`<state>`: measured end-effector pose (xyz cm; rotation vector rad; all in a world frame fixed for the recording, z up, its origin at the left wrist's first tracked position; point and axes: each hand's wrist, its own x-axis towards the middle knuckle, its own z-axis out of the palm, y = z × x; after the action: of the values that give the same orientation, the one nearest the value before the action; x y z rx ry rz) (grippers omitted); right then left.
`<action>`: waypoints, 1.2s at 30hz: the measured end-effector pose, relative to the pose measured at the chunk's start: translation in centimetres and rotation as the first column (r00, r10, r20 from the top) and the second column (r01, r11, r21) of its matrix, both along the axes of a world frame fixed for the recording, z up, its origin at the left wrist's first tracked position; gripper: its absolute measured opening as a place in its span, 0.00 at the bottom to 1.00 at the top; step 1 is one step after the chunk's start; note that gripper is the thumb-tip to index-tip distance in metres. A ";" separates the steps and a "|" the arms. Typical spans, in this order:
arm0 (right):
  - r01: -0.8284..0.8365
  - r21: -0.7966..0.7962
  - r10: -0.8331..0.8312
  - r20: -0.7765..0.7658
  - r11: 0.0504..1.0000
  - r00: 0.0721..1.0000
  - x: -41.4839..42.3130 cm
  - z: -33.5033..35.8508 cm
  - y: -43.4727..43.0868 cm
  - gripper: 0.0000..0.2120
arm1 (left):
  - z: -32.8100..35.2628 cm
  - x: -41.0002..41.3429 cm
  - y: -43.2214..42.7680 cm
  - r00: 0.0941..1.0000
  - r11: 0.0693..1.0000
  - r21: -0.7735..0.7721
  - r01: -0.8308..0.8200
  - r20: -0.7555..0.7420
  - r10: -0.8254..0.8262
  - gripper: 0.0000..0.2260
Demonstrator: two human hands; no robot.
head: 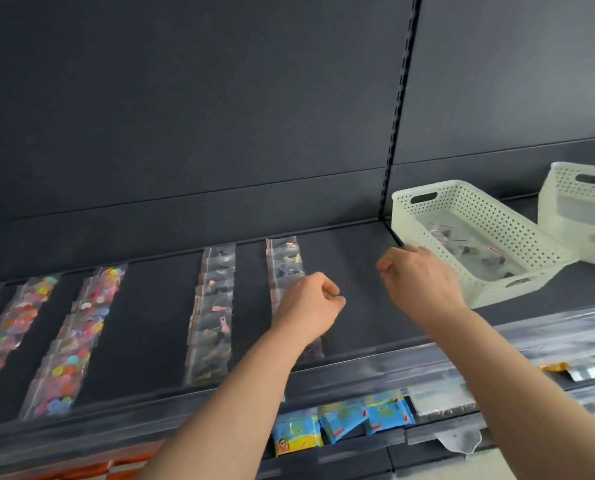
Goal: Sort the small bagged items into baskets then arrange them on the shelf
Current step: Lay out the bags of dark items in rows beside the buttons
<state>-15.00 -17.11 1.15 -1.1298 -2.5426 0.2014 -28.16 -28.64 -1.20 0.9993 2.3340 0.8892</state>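
Rows of small clear zip bags lie on the dark shelf [351, 299]. Two rows of colourful-disc bags [81, 327] are at the left, and a row of dark-part bags [213, 313] is in the middle. My left hand [310, 306] hovers with curled fingers over another row of bags [284, 261], and nothing shows in it. My right hand [421, 278] is curled at the near left corner of a cream perforated basket [497, 220] that holds several bagged items [462, 244]. What its fingers hold is hidden.
A second cream basket [580, 202] stands behind and to the right of the first. A slotted upright [398, 109] divides the back panel. Below the shelf's front rail [358, 372], blue packets [341, 420] and other bags lie on a lower shelf.
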 end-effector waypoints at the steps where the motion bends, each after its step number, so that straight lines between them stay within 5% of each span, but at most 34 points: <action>1: 0.011 0.025 -0.011 0.000 1.000 1.000 0.6 0.3 0.9 0.10 | 0.0 0.6 1.1 1.000 1.000 0.005 0.014 0.011 -0.014 0.03; 5: 0.041 0.074 -0.036 -0.064 0.996 0.997 3.0 0.6 4.9 0.10 | 0.4 3.6 5.7 0.997 0.998 0.037 0.050 0.056 -0.052 0.04; 12: 0.131 0.039 -0.131 -0.005 0.991 0.991 8.2 0.0 14.4 0.15 | 1.7 8.5 13.6 0.977 0.993 0.121 0.001 0.213 -0.027 0.20; 21: 0.025 -0.189 -0.008 0.091 0.982 0.996 9.1 -1.3 23.5 0.17 | 1.5 11.5 19.2 0.953 0.978 0.135 -0.159 0.282 0.116 0.10; 25: 0.035 -0.239 0.011 0.189 0.970 0.982 6.2 -0.6 24.5 0.08 | 2.1 12.2 19.8 0.939 0.979 0.131 -0.155 0.328 0.105 0.08; 29: 0.130 -0.230 -0.035 0.376 0.964 0.926 4.7 -1.0 24.9 0.20 | 2.6 11.8 19.7 0.941 0.981 0.101 -0.165 0.314 0.126 0.11; 36: 0.141 -0.371 -0.048 0.248 0.918 0.967 4.7 -2.2 25.6 0.12 | 2.5 10.1 19.4 0.939 0.976 0.105 -0.191 0.310 0.150 0.11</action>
<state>-10.27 8.50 -1.07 -1.4995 -2.7191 0.6020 -18.06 -9.22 1.27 0.6599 2.1451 1.1900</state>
